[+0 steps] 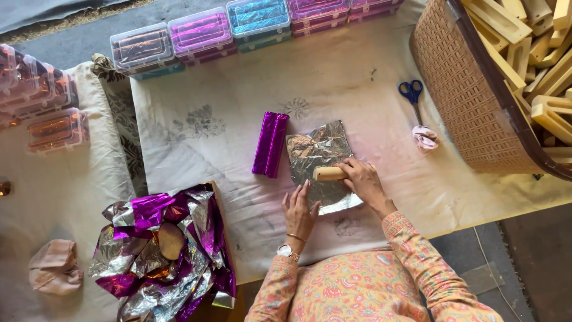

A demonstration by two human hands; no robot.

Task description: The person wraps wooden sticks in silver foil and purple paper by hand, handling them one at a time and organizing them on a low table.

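A crinkled silver foil sheet (pixel 316 152) lies flat on the pale cloth (pixel 238 89) in front of me. My right hand (pixel 362 182) grips a short wooden block (pixel 329 173) lying across the foil's near half. My left hand (pixel 300 210) rests flat with fingers spread on the foil's near left corner. A purple foil-wrapped bar (pixel 270 144) lies just left of the sheet, apart from both hands.
A heap of purple and silver foil sheets (pixel 164 250) sits at near left. Clear lidded boxes (pixel 199 33) with coloured foil line the far edge and left side. Blue scissors (pixel 412 95), a pink cloth (pixel 425 138) and a woven basket (pixel 465 101) of wooden pieces are at right.
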